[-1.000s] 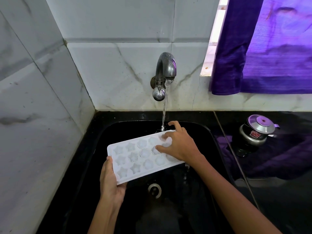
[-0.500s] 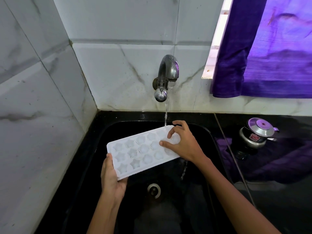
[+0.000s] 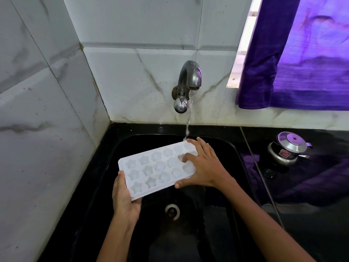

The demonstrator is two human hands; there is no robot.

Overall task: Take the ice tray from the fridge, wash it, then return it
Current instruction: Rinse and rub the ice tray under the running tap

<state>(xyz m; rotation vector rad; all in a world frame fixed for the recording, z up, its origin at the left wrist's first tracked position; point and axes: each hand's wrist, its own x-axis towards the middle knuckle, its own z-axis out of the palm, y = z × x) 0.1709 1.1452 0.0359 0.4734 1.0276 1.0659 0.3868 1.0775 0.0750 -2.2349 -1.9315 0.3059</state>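
Observation:
A white ice tray (image 3: 151, 171) with star- and flower-shaped cells is held level over the black sink (image 3: 234, 159). My left hand (image 3: 124, 197) grips its near left end from below, thumb on the rim. My right hand (image 3: 204, 165) lies spread on the tray's right end, fingers in the cells and thumb under the front edge. Water runs from the metal tap (image 3: 186, 86) onto the tray's far right corner.
The sink drain (image 3: 172, 210) lies below the tray. A small metal pressure cooker (image 3: 287, 150) stands on the black counter at right. A purple curtain (image 3: 294, 53) hangs over the window. Marble-look tiled walls close in the left and back.
The tray has tipped slightly so its far right corner sits under the stream. My right hand has spread out flatter over the tray's right end. My left hand keeps its grip.

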